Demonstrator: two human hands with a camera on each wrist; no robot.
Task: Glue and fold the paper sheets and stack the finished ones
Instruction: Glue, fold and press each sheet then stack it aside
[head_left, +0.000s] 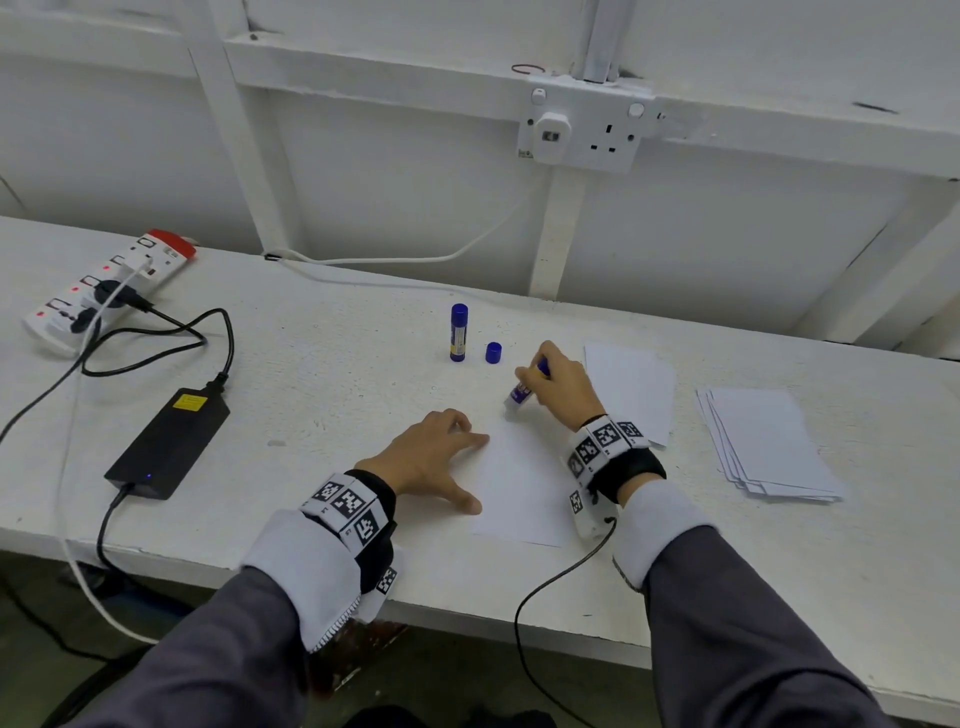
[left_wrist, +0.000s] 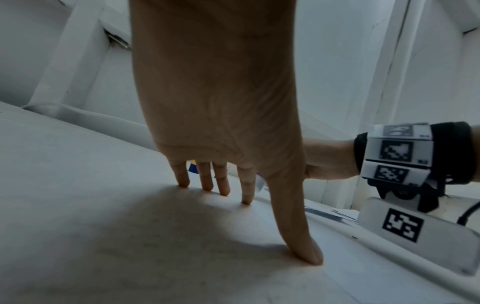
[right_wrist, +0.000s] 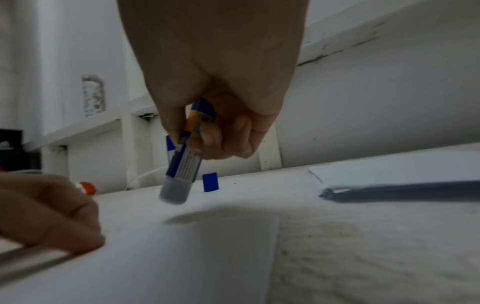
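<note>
Right hand (head_left: 563, 387) has its grip wrapped round an uncapped glue stick (head_left: 521, 396), tip just above the sheet (head_left: 519, 483); left hand (head_left: 431, 460), fingers spread wide, presses the sheet's edge.

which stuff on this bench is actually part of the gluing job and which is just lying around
Part of the job:
open glue stick in the right hand
sheet under the left hand
loose blue cap
paper stack
sheet behind the right hand

Lying about:
capped glue stick
power strip
black adapter
</note>
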